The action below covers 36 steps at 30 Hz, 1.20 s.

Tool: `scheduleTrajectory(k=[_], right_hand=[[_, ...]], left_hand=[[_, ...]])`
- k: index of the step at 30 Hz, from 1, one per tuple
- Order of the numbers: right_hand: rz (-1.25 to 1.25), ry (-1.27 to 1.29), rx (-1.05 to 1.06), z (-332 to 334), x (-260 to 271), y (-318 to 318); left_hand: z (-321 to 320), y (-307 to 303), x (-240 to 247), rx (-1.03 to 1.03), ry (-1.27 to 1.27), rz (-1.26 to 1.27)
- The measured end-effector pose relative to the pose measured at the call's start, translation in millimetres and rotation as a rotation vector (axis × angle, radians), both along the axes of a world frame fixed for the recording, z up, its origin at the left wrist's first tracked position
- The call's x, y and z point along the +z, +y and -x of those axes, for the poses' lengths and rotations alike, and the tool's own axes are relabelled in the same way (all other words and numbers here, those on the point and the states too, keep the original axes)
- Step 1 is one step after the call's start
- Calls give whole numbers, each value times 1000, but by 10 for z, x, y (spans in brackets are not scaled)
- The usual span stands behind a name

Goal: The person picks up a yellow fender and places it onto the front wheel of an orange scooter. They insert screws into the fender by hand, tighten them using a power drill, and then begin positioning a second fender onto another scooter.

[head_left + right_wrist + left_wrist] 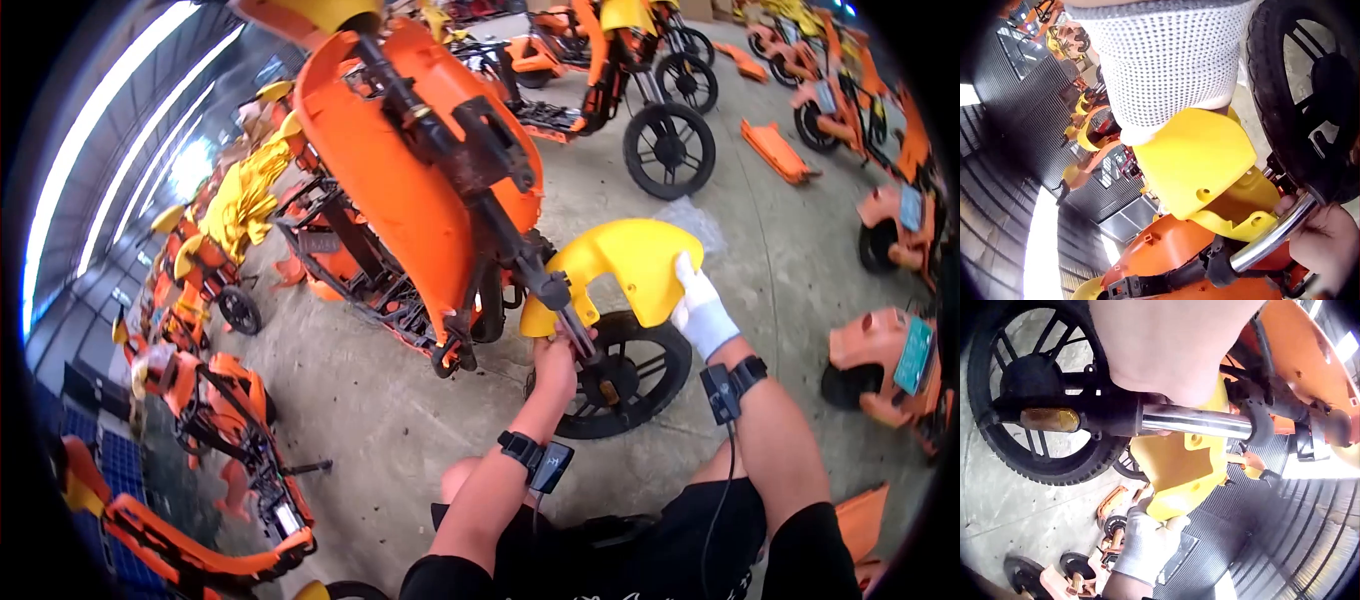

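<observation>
A yellow front fender is held beside the fork of an orange scooter, above its black front wheel. My right hand, in a white glove, grips the fender's outer end; the mesh back of the glove fills the top of the right wrist view. My bare left hand is at the chrome fork tube, its fingers reaching behind the tube and showing on the other side. In the right wrist view, a left fingertip lies close to the fender's inner end. The tube hides most of the left fingers.
The scooter's orange front panel rises just left of the fork. Several partly built orange scooters stand around on the concrete floor. A loose orange panel and some clear plastic wrap lie beyond the wheel. Yellow sheeting is heaped at the left.
</observation>
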State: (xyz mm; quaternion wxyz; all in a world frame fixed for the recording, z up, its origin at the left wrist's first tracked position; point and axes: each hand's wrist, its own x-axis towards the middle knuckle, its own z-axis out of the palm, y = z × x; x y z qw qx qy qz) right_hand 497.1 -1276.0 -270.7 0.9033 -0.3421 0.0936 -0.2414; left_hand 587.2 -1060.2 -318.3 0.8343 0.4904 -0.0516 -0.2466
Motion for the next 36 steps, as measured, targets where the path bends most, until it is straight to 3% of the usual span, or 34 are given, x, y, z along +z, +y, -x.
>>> scheduleTrajectory(k=[5, 9, 16, 20, 22, 24, 36], right_hand=[[-108, 94, -60, -35, -46, 20], [-221, 128, -75, 3, -93, 43], [-104, 137, 11, 25, -181, 71], [-164, 209, -62, -13, -190, 74], [-165, 211, -37, -44, -192, 63], [-141, 227, -39, -79, -211, 44], [-104, 229, -51, -48, -269, 76]], left_hand=[[34, 29, 55, 21, -10, 68], [-66, 101, -2, 33, 127, 177], [-88, 95, 37, 103, 112, 218], [-76, 97, 119, 64, 53, 254], [-33, 71, 123, 0, -1, 223], [-38, 83, 124, -207, -24, 60], [56, -43, 181, -26, -52, -91]])
